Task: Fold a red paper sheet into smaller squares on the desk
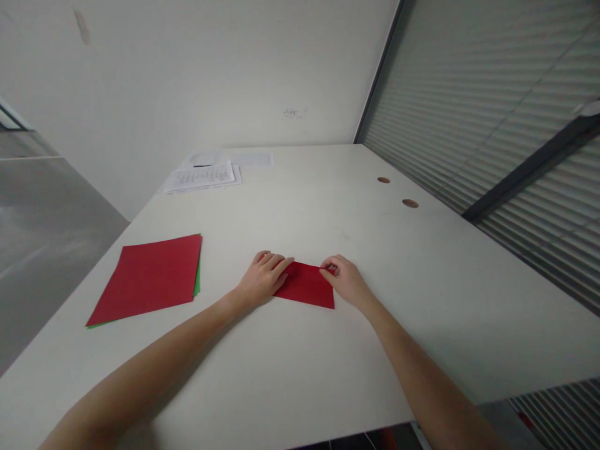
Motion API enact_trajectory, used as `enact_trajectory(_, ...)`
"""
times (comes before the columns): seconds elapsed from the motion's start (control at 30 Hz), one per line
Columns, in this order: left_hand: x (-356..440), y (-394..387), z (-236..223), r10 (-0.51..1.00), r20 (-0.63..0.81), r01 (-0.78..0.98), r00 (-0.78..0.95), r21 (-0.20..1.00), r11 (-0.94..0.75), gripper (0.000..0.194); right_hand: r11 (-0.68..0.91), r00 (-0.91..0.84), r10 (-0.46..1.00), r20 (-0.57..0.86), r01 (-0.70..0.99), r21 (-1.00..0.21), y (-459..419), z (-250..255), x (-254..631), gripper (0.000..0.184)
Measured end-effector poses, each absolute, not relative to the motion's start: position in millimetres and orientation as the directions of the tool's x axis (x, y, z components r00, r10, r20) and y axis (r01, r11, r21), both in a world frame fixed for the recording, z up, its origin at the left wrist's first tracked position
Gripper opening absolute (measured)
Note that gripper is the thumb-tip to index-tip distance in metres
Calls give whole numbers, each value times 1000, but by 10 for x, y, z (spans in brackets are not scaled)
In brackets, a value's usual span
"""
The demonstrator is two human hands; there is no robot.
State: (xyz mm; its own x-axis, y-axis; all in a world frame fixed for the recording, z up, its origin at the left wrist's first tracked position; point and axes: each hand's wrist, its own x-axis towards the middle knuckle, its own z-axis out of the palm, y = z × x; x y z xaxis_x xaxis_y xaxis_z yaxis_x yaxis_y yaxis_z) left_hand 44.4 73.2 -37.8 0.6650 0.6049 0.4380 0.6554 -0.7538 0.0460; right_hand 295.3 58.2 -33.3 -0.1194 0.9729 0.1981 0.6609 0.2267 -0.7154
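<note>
A small folded red paper (307,286) lies on the white table (300,362) in front of me. My left hand (263,277) rests flat on its left end, fingers stretched out and pressing it down. My right hand (344,279) is at the paper's upper right corner, fingertips curled and pinching that edge.
A stack of red sheets (150,278) with a green sheet under it lies to the left. White printed papers (204,176) sit at the far end by the wall. Two round holes (409,203) are in the tabletop to the right, near slatted blinds.
</note>
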Motion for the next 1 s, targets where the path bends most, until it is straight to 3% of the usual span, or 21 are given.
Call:
enact_trajectory(0.07,443,720,-375,601,450,659,660,35,-751,34,228,-117,973,199,605,-762,545,-293,2922,5)
enact_trajectory(0.33,394,720,-401,579,507,640,638,68,-765,18,154,-80,988,133,438,-886,534,-199,2872,41)
enact_trajectory(0.63,365,675,-352,328,604,317,726,129,-939,16,20,-129,991,-30,374,-927,567,-321,2951,37)
enact_trajectory(0.83,336,652,-161,205,703,161,681,129,-978,12,141,-246,969,9,528,-838,529,-284,2936,42)
enact_trajectory(0.93,346,593,-57,181,674,137,716,119,-983,16,389,-355,913,201,606,-694,492,-246,2891,37)
enact_trajectory(1.0,346,541,1,180,644,128,743,127,-984,20,539,-485,836,258,635,-553,455,-227,2854,35)
